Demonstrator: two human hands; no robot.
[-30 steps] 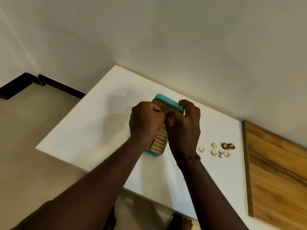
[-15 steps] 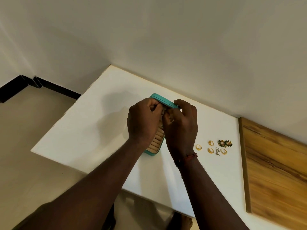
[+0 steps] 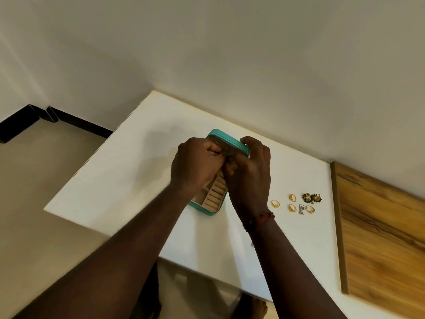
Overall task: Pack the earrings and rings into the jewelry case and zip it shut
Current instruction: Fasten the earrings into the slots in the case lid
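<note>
On the white bench [image 3: 128, 176], against the wall, a teal case [image 3: 208, 209] lies open with its lid [image 3: 230, 139] raised nearly upright at the far end, and both hands work at that lid. The left hand [image 3: 195, 164] is balled close against the lid's inner face, its fingers [image 3: 212, 150] curled tight with the thumb tucked in; whether they pinch anything small there, I cannot tell. The right hand [image 3: 250, 178] meets it knuckle to knuckle, its fingers [image 3: 251, 143] hooked over the lid's top right corner and gripping it, while the thumb side is hidden behind the left hand. Below the two hands the case's tray shows a row of beige ring rolls [image 3: 215, 194] and a plain compartment beside them (nothing can be made out inside). Just right of the right wrist, which wears a red thread [image 3: 264, 218], the jewelry sits on the bench apart from the case: four gold rings [image 3: 275, 203] in a loose cluster, a green-and-gold pair of earrings [image 3: 312, 198] at the far side, and a silver triangular earring [image 3: 301, 208] touching the rightmost ring. A wood panel [image 3: 381, 231] borders the bench on the right.
</note>
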